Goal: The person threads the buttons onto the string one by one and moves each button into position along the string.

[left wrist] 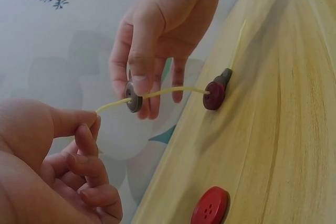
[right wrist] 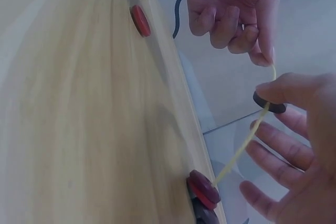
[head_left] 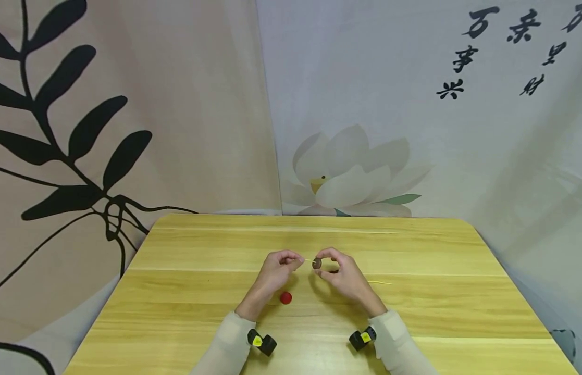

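My left hand pinches the yellow cord near its end, between thumb and index finger. Facing it, my right hand grips a dark brown-grey button by the rim, its other fingers spread. The cord runs through this button and slopes down to a dark red button strung on it at the table. Behind that one, another dark button sits on the cord, and the cord's tail extends past it. A bright red button with several holes lies loose on the table, nearest my left hand.
The light wooden table ends at a back edge just beyond the hands. Behind it hang cloth backdrops with printed leaves, a lotus and characters. Both wrists carry small black cameras.
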